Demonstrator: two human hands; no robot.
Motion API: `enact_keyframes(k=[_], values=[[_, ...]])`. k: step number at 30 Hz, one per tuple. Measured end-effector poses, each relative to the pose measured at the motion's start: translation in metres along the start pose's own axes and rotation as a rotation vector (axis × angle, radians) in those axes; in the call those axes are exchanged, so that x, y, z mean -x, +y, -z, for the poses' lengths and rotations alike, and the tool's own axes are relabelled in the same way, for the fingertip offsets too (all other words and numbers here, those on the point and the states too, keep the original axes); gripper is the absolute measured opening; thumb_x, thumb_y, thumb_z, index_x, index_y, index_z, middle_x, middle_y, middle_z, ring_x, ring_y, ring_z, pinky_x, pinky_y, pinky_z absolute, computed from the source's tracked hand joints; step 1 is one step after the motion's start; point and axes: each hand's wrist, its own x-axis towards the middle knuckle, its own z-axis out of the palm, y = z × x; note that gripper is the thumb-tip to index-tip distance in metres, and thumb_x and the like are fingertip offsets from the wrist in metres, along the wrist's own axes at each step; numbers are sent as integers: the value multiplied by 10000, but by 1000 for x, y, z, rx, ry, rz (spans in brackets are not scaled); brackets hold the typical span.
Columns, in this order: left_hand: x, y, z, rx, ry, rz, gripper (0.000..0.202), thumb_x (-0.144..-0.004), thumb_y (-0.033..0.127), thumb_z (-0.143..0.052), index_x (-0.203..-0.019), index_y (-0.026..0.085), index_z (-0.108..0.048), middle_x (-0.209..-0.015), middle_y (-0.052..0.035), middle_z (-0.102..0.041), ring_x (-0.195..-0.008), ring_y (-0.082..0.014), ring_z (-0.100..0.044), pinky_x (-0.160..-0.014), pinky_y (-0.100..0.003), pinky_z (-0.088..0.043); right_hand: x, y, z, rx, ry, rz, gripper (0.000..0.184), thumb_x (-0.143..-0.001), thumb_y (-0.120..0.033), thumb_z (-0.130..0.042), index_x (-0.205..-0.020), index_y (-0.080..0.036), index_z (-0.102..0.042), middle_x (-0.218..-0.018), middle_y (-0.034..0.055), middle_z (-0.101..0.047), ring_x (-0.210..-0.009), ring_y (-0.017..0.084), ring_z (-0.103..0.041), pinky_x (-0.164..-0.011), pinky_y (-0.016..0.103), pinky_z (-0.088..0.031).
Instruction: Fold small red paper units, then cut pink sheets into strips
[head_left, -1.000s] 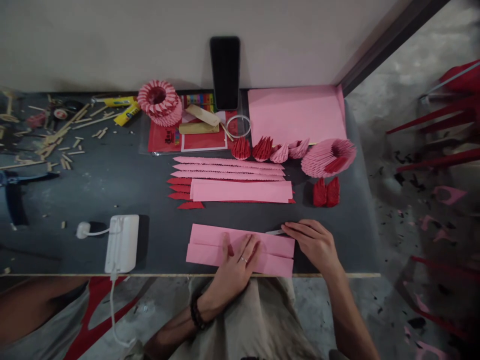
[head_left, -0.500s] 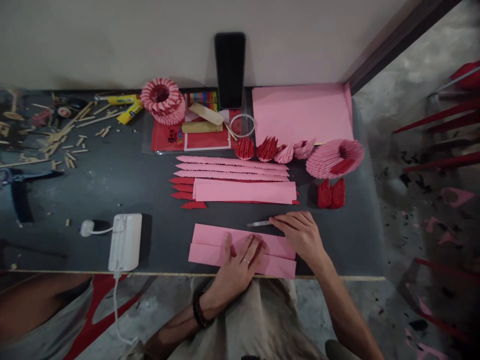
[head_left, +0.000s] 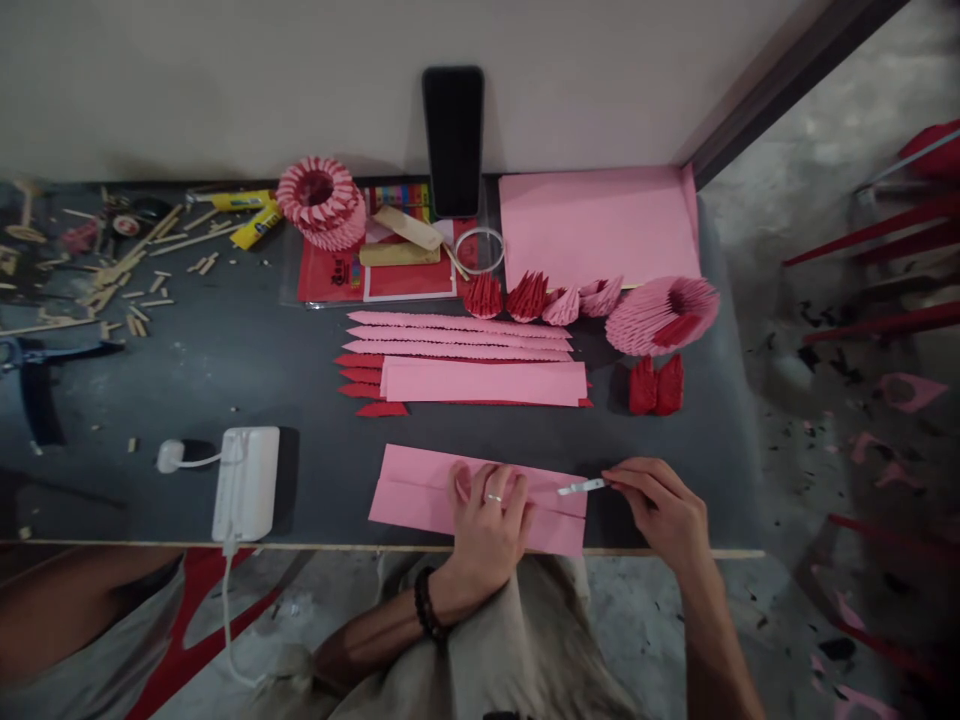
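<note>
Pink paper (head_left: 420, 490) lies near the table's front edge, with a lengthwise line across it. Pressing down on its middle is my left hand (head_left: 491, 515), fingers spread and holding nothing. My right hand (head_left: 667, 505) pinches the end of a slim, pale craft knife (head_left: 583, 487) just past the paper's right end. The knife's tip points left over that end; whether it touches the paper I cannot tell. Beyond the hands, a pink paper strip (head_left: 484, 382) lies on red zigzag-edged strips (head_left: 360, 376), with pink zigzag-edged strips (head_left: 457, 333) behind.
Behind stand folded-paper pieces (head_left: 661, 315), a ringed paper vase (head_left: 321, 200), pink sheets (head_left: 600, 225) and a leaning phone (head_left: 454, 140). To the left lie a white power bank (head_left: 246, 485) with a cable, glue tubes (head_left: 257, 225) and wooden sticks (head_left: 120, 270). Another person's leg (head_left: 75, 610) shows lower left.
My right hand has moved right and nearer to me, bringing the knife from the paper's far edge to its right end. My left hand has shifted slightly right on the paper.
</note>
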Motion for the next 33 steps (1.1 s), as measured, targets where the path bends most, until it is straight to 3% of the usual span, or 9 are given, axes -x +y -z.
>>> enact_keyframes(k=[4,8,12,16,21,28,33], values=[[-4,-2,-1,67,5,47,256,-992,346,-702,-1225,254,-757,-1277,-109,-773,-1198,-305,-679,-1156,-645,-433,17,-5,15,20,-44,-76,404,-976,-137,-547,-1108,-422,-800,-983,39,-779,-916,247,-783,-788,383,-675],[-6,-3,-1,88,25,104,173,-984,306,-721,-1145,277,-778,-1240,-83,-786,-1136,-281,-685,-1094,-569,-471,25,-10,20,161,-180,17,511,-979,-106,-499,-1069,-500,-811,-994,20,-781,-990,241,-788,-804,377,-682],[-7,-1,-2,57,23,123,195,-999,322,-713,-1179,280,-776,-1233,-65,-791,-1081,-272,-670,-1012,-519,-486,29,-11,21,101,-211,28,540,-990,-99,-495,-1150,-534,-772,-1043,-13,-790,-960,231,-789,-843,414,-687],[-10,-2,-1,26,-19,147,208,-1010,337,-705,-1201,296,-777,-1228,-56,-794,-1064,-274,-664,-950,-488,-463,36,-2,24,114,-183,66,563,-968,-77,-511,-1256,-501,-745,-1095,4,-809,-959,253,-799,-871,460,-683],[-15,-11,1,42,16,160,184,-1013,315,-710,-1182,296,-780,-1185,-41,-808,-1016,-231,-705,-917,-430,-456,42,13,24,146,-136,99,509,-988,-121,-530,-1313,-458,-731,-1158,43,-808,-964,263,-801,-860,465,-687],[-11,-18,3,156,-4,155,241,-1020,256,-692,-1247,293,-760,-1219,-29,-809,-1062,-222,-714,-948,-423,-446,13,11,13,166,-141,177,523,-991,-44,-474,-1275,-353,-786,-1209,58,-809,-1056,228,-769,-1013,410,-632],[-14,-19,6,194,-68,206,273,-1001,184,-678,-1221,314,-774,-1210,-14,-811,-1095,-232,-716,-942,-433,-445,3,20,12,157,-165,271,502,-1003,-74,-516,-1368,-339,-736,-1243,43,-799,-1078,225,-752,-1021,421,-628]])
